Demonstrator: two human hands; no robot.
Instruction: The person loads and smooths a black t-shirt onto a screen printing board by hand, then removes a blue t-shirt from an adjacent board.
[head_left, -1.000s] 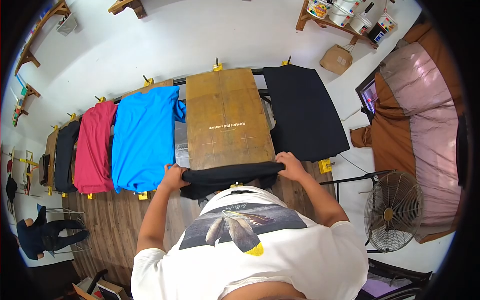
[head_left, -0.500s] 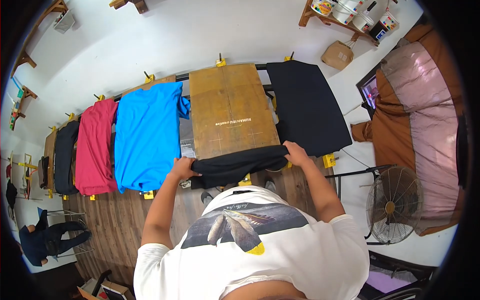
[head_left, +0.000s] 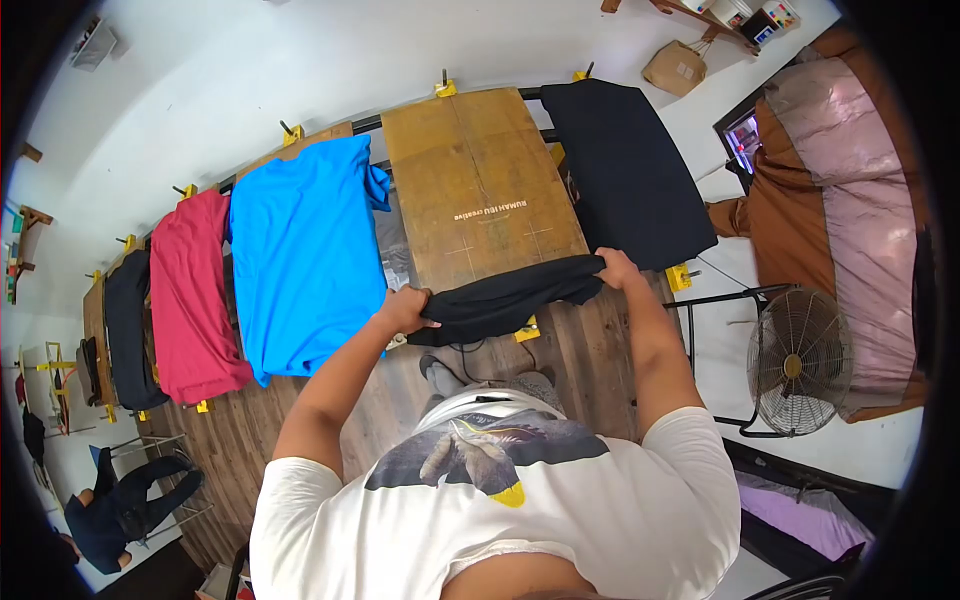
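Black cloth (head_left: 510,297) is held bunched across the near end of the wooden board (head_left: 480,170), one end grasped by the left hand (head_left: 405,309), the other by the right hand (head_left: 619,268); both arms (head_left: 335,400) are stretched forward, well apart.

I look through one head-worn camera, facing forward and steeply down over a shirt (head_left: 630,510) that fills the near foreground. The hands (head_left: 406,309) sit mid-frame, the wall (head_left: 230,70) beyond. My wide view bends toward its dark rim, where distances seem hard to judge.
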